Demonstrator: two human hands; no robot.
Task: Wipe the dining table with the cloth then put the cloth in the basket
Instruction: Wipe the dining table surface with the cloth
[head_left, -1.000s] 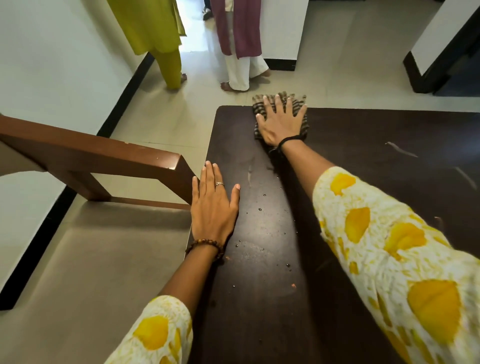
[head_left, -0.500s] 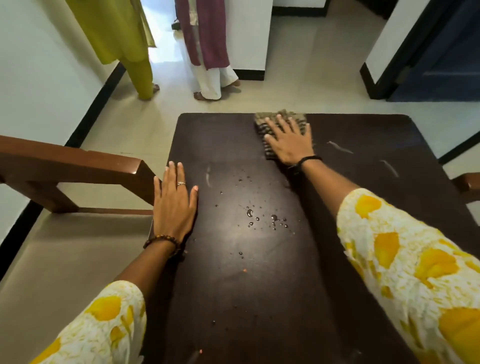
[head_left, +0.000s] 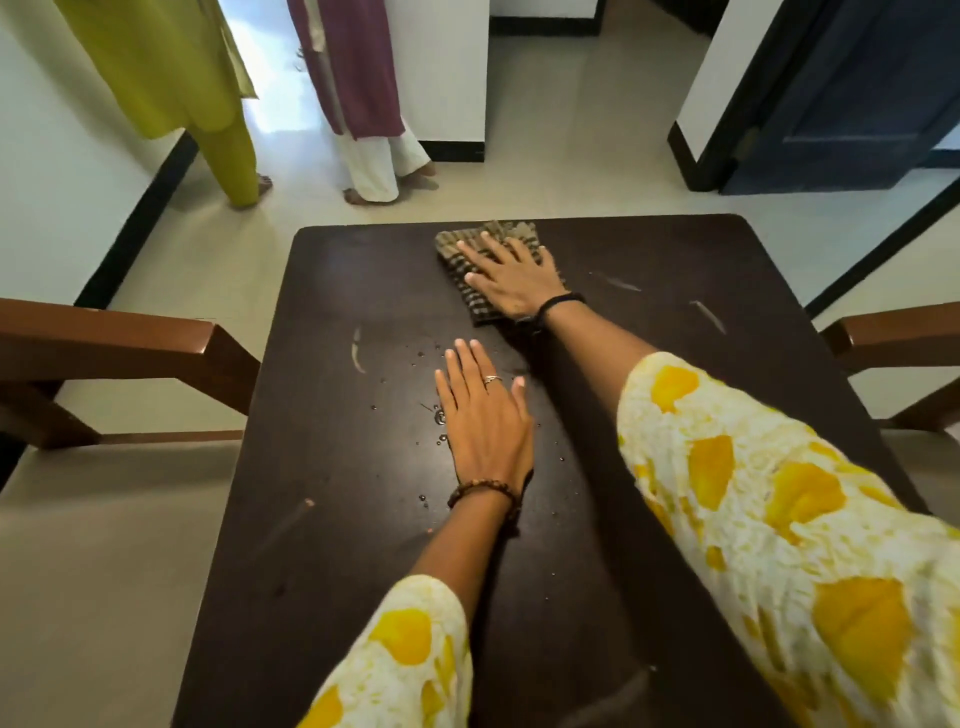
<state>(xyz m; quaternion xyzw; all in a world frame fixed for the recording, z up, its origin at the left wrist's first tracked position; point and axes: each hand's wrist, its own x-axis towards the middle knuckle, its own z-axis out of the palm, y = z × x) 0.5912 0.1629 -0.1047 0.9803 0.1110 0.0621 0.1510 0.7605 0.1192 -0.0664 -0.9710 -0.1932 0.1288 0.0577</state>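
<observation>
Cloth (head_left: 485, 270), striped, is lying near the far edge of the dining table (head_left: 332, 545), approx mid-width, w/ the right hand (head_left: 511, 280) pressing flat on it, fingers spread. It's shifting right along that edge vs a sec ago, so wiping is underway. Left hand (head_left: 485, 421) is now resting flat mid-table among water droplets (head_left: 441, 415), no longer at the left edge. Droplets & streaks remain; no basket in view.

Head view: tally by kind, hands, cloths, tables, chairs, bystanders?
Hands: 2, left hand flat on table, right hand on cloth
Cloths: 1, checked cloth
Tables: 1, dark table
Chairs: 2
Bystanders: 2
Total: 8
</observation>
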